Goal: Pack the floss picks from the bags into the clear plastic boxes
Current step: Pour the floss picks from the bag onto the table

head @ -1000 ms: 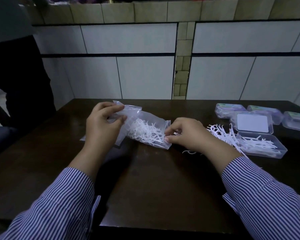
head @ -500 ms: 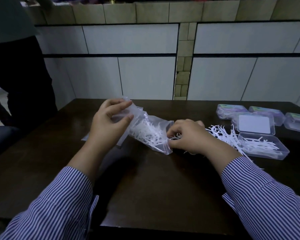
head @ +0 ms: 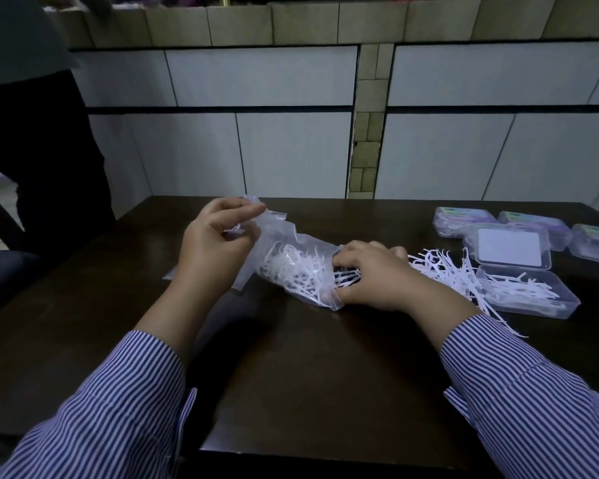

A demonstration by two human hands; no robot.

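- Writing and labels — the closed boxes point(head: 464, 221) beyond the right fingers carry green-and-purple lid labels; their print is too small to read. The open box's lid point(head: 509, 246) bears a blank white panel.
- Worktop point(head: 291, 357) — dark brown wood, glossy, its near edge just below the striped sleeves point(head: 111, 402).
- Room — wall of large white tiles point(head: 284, 150) behind the worktop, split by a column of small beige tiles and capped by a beige tile ledge; dim light.
- Left hand point(head: 215, 248) — fingers pinched shut on the upper end of the clear bag point(head: 287, 243), lifting that end off the worktop.
- Right hand point(head: 374, 274) — fingers curled closed at the bag's mouth, gripping floss picks there; the fingertips are partly hidden by plastic.
- Floss picks in the bag point(head: 291, 271) — a white tangle between the two sets of fingers.
- Loose floss picks point(head: 443, 267) — a heap on the worktop just past the right knuckles, touching the open box.
- Open clear box point(head: 540, 305) — right of the right fingers, partly filled with picks.
- Further clear boxes — three closed, in a row behind the open one.
- Dark-clothed figure point(head: 42, 150) — standing far left, well apart from the left fingers.
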